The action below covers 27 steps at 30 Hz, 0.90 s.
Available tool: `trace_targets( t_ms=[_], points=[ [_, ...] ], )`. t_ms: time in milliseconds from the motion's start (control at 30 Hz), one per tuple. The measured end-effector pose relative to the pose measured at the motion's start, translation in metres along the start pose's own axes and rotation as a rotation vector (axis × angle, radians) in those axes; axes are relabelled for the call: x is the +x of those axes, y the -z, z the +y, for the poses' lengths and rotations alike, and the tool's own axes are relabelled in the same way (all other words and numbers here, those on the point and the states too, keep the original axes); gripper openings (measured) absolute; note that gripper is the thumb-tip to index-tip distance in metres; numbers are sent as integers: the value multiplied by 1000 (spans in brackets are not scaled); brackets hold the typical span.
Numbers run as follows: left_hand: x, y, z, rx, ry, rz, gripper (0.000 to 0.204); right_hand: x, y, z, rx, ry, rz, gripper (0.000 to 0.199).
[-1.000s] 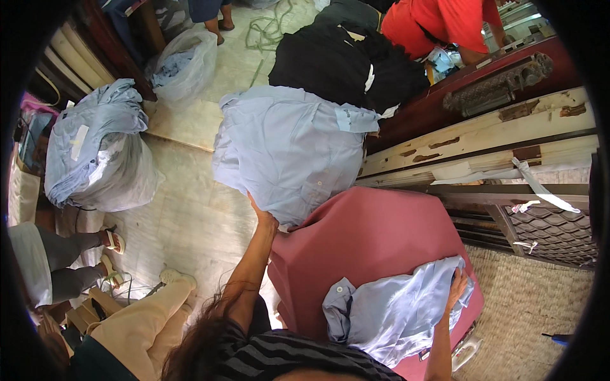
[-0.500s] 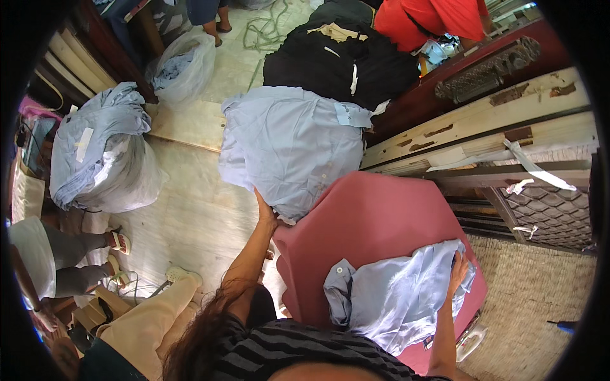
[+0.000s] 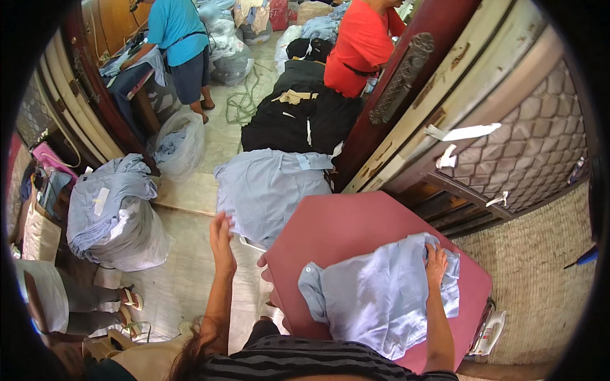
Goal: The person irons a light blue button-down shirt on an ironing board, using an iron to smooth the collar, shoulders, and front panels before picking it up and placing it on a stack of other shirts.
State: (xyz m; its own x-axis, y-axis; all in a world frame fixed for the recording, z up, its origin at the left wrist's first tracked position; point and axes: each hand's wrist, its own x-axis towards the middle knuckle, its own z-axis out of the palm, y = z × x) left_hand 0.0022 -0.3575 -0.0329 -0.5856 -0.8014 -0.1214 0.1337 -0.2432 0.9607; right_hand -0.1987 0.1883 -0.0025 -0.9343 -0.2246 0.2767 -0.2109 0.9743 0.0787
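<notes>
A light blue shirt (image 3: 375, 298) lies loosely folded on a padded board (image 3: 330, 222) with a dusky red cover, right in front of me. My right hand (image 3: 436, 263) rests on the shirt's right part, fingers spread over the cloth. My left hand (image 3: 222, 244) is raised over the floor left of the board, fingers stretched out and nothing in them. Just beyond it sits a pile of light blue shirts (image 3: 270, 190), partly hidden by the board.
Black garments (image 3: 286, 124) are stacked farther back. A bundle of blue clothes (image 3: 114, 197) stands left, near a clear plastic bag (image 3: 181, 149). A person in red (image 3: 359, 47), one in turquoise (image 3: 181, 32) and one lower left are nearby. A dark red door (image 3: 394, 89) borders the right.
My left hand has come off the pile of blue shirts and risen. My right hand stays on the shirt. The view has tilted up, showing more of the room.
</notes>
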Motion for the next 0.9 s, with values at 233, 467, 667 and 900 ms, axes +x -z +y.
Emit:
trace_targets(
  t_ms=[233,467,667,900],
  points=[
    [-114,-90,259,-237,-1220,-513,73,2,8,-16,102,58,66,44],
    [-268,-120,316,-84,-1678,-637,69,4,14,-18,204,42,84,44],
    [-302,-143,307,-78,-1714,-507,66,5,-2,-8,155,62,135,43],
    [-295,-120,308,-251,-1715,-141,62,5,-1,-10,198,83,177,45]
  ],
)
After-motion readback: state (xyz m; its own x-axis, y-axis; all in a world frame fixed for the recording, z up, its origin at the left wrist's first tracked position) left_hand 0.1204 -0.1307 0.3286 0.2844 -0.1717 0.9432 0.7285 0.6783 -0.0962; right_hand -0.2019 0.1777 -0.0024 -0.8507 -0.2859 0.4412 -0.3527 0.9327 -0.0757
